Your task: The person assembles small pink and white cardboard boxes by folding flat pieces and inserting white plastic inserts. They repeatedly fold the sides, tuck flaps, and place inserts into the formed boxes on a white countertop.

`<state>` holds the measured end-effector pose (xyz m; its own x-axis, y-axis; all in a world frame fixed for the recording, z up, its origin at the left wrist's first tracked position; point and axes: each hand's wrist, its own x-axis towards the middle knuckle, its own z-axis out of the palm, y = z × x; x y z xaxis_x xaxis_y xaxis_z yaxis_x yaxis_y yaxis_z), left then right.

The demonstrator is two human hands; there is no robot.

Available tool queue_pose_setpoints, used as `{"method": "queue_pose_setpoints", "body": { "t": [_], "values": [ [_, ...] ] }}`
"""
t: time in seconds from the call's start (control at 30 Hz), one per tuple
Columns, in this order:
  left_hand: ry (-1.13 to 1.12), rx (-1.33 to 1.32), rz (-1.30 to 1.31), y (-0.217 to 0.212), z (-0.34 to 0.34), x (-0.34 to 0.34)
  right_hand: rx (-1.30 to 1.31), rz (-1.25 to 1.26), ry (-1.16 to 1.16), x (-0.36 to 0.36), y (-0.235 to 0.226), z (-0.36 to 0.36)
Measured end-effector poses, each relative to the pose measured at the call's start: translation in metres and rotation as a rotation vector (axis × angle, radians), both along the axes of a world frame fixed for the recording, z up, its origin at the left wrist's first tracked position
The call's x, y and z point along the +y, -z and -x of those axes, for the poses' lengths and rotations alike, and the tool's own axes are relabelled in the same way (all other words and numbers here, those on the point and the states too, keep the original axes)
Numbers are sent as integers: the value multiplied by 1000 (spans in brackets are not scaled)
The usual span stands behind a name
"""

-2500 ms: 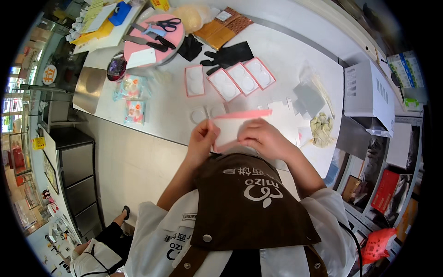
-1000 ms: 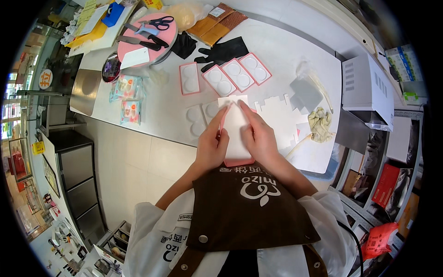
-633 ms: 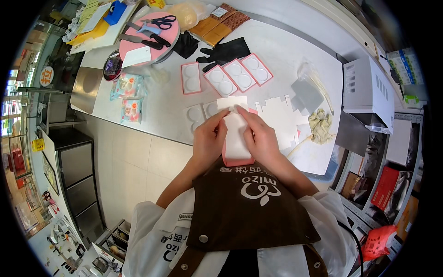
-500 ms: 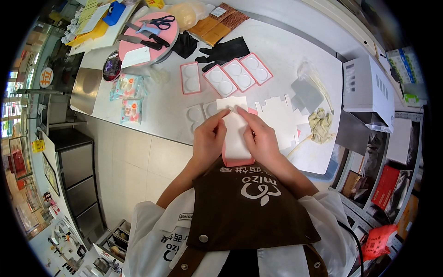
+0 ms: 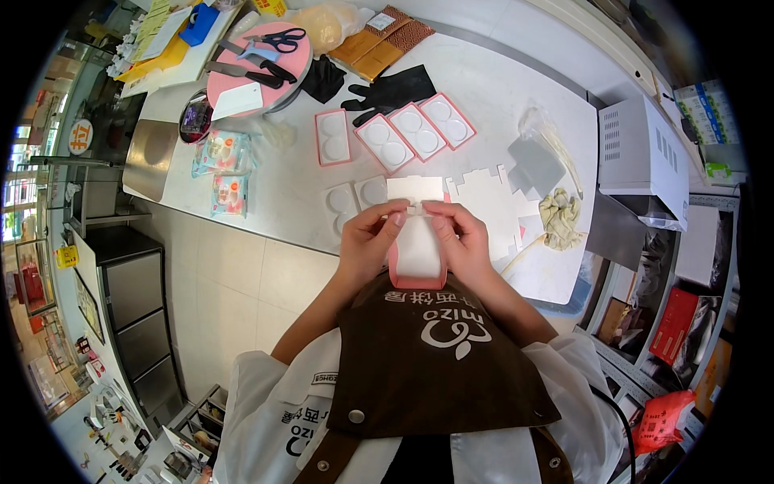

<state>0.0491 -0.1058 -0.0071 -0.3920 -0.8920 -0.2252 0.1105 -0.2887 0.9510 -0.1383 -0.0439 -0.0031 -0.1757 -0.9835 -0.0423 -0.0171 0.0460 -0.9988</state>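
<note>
Close to my apron, a pink-and-white cardboard box [image 5: 418, 250] is between my hands, partly folded, with a white flap standing at its far end. My left hand [image 5: 371, 238] pinches the far left corner between thumb and fingers. At the far right corner, my right hand [image 5: 457, 235] pinches the card the same way. Small tabs show between the fingertips, and the fingers hide the corner folds. Beyond my left hand lie white two-hole inserts [image 5: 372, 192]. A flat unfolded white box sheet [image 5: 486, 206] rests to the right of my right hand.
Several pink boxes with white inserts [image 5: 393, 143] stand mid-table. Behind them are black gloves [image 5: 393, 89]. At far left, a pink turntable [image 5: 234, 81] carries knives and scissors, near packets [image 5: 222, 153]. A crumpled cloth [image 5: 559, 219] and a white appliance [image 5: 641, 161] are at right.
Both hands have shifted from the inner panel to the far corners, fingertips turned inward. The far flap has moved slightly right, and the white inner panel now bows.
</note>
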Motion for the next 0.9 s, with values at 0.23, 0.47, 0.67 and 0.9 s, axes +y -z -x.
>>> {"method": "queue_pose_setpoints", "body": {
  "t": [0.23, 0.47, 0.67, 0.9],
  "values": [
    [58, 34, -28, 12, -3, -2, -150, -24, 24, -11, 11, 1],
    [57, -124, -44, 7, 4, -6, -112, -75, 2, -16, 10, 6],
    [-22, 40, -34, -2, 12, -7, -212, -25, -48, -21, 18, 13],
    [273, -422, 463, -3, -12, -39, -207, -122, -139, -25, -4, 17]
  ]
}}
